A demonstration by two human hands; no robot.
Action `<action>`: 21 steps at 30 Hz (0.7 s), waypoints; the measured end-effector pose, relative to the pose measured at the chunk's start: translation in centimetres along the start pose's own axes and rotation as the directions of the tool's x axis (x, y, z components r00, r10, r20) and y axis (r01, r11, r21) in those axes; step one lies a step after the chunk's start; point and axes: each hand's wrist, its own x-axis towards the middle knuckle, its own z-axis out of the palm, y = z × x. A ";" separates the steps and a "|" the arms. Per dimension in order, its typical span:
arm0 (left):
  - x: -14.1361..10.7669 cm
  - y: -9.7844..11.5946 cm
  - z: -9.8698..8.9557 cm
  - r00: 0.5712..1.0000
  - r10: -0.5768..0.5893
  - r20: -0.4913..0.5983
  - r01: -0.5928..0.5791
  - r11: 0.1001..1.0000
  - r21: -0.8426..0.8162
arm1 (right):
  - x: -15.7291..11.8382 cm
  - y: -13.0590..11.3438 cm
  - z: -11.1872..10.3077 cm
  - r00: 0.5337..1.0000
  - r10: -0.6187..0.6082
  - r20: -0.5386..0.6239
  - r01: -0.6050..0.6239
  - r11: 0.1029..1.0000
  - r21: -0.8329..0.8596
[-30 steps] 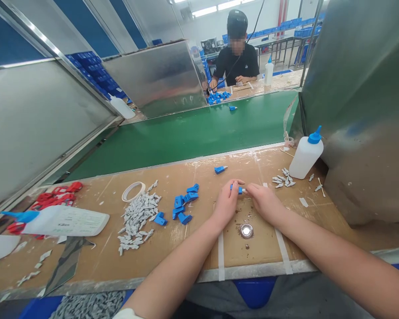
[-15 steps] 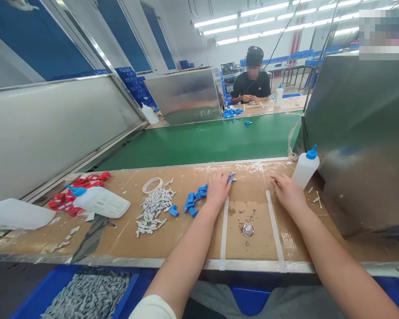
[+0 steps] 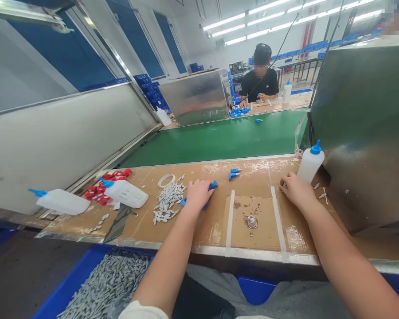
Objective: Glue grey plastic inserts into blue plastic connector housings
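My left hand (image 3: 198, 195) is over the small blue plastic pieces, its fingers closed around a blue plastic piece (image 3: 213, 185) that pokes out past the fingertips. More blue pieces (image 3: 183, 202) lie partly hidden under that hand. Two blue pieces with pale tips (image 3: 233, 176) lie farther back on the cardboard-covered bench. Resting on the bench, my right hand (image 3: 295, 188) has loosely bent fingers, with nothing visible in them. Just behind it stands a white squeeze bottle (image 3: 309, 165) with a blue cap. A heap of small grey parts (image 3: 169, 199) is left of my left hand.
A tape roll (image 3: 166, 180), red parts (image 3: 96, 193) and two lying bottles (image 3: 128, 193) (image 3: 64, 201) are on the left. A small round metal item (image 3: 252, 221) sits between white tape strips. Beyond is a green belt (image 3: 186, 141); a metal box (image 3: 365, 133) stands right. A co-worker (image 3: 260, 84) sits opposite.
My left hand has moved left from the two blue pieces, leaving them on the bench, to the blue pile. My right hand stays near the bottle. The view has shifted somewhat.
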 end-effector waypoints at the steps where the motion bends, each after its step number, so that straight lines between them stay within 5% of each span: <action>1: -0.1 0.0 0.2 1.000 0.005 -0.012 -0.006 0.999 -0.032 | 0.1 0.0 0.2 1.000 -0.010 -0.021 0.010 1.000 0.007; 5: -0.3 0.0 0.4 0.994 0.020 -0.110 -0.035 0.991 -0.131 | 0.4 -0.5 0.7 0.967 -0.154 -0.205 0.197 0.957 0.211; 9: -0.5 1.2 -0.6 0.965 -0.065 -0.256 -0.070 0.870 -0.488 | 0.2 -2.2 1.2 0.918 -0.308 -0.249 0.394 0.651 0.648; 12: 0.1 3.3 -1.4 0.946 -0.152 -0.285 -0.132 0.625 -0.769 | 0.0 -3.4 2.0 0.929 -0.340 -0.144 0.275 0.375 0.885; 15: 1.5 6.0 -1.6 0.954 -0.120 -0.274 -0.210 0.382 -0.900 | 0.0 -4.0 2.7 0.936 -0.352 -0.019 0.088 0.182 0.979; 18: 2.8 8.5 -1.3 0.966 -0.055 -0.252 -0.234 0.229 -0.945 | -0.1 -4.1 2.9 0.914 -0.400 0.069 -0.023 0.118 0.993; 21: 3.3 10.1 -0.3 0.959 -0.012 -0.282 -0.276 0.168 -0.946 | -0.2 -3.8 2.7 0.878 -0.462 0.127 -0.086 0.109 0.990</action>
